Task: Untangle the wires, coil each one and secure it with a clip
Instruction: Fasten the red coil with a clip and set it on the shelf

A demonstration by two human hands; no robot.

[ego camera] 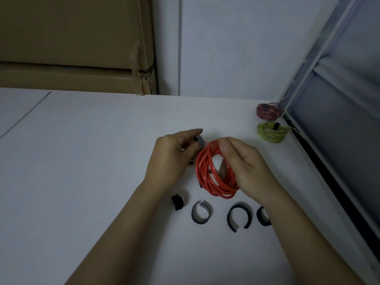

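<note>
A coil of red wire [207, 173] is held upright above the white table [92, 161]. My right hand [244, 167] grips the coil's right side, thumb on top. My left hand [174, 159] pinches a dark strap clip [200, 141] against the coil's upper left edge. Several loose dark strap clips lie in a row below the coil: one folded [177, 201], one curled [201, 212], one C-shaped [239, 218], and one [262, 217] partly hidden by my right forearm. Two clipped coils lie at the far right, a yellow-green coil [271, 132] and a pinkish coil [268, 111].
A window frame [308, 124] runs along the table's right edge. A cardboard box [78, 48] stands behind the table at the left, with a white wall [226, 48] at the back.
</note>
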